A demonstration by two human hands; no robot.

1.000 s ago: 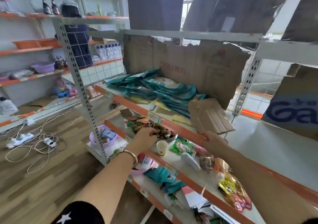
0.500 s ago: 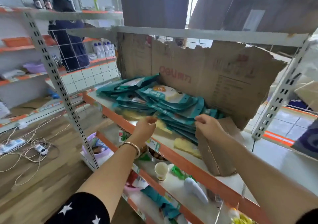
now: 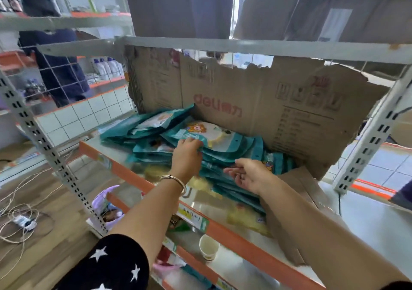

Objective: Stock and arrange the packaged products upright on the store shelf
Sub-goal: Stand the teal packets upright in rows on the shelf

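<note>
left hand (image 3: 187,158): fingers (image 3: 191,143) curled onto the near edge of the top pouch (image 3: 214,133), thumb hidden. Reads as a grip, likely to lift it off and stand it up.
right hand (image 3: 250,175): fingers (image 3: 234,170) loose and spread, nothing held. Just right of the left fingers, probably ready to steady the pile. Contact unclear.
teal pouches (image 3: 151,133): under and beyond both sets of fingers on the shelf (image 3: 111,150). Flat, overlapped, slumped, none upright.
top pouch look: teal border, pale panel, cartoon animal, glossy, floppy.
cardboard sheet (image 3: 256,102): beyond the fingertips, upright, likely a backstop.
yellow packets (image 3: 245,218): nearer than the fingers, flat.
</note>
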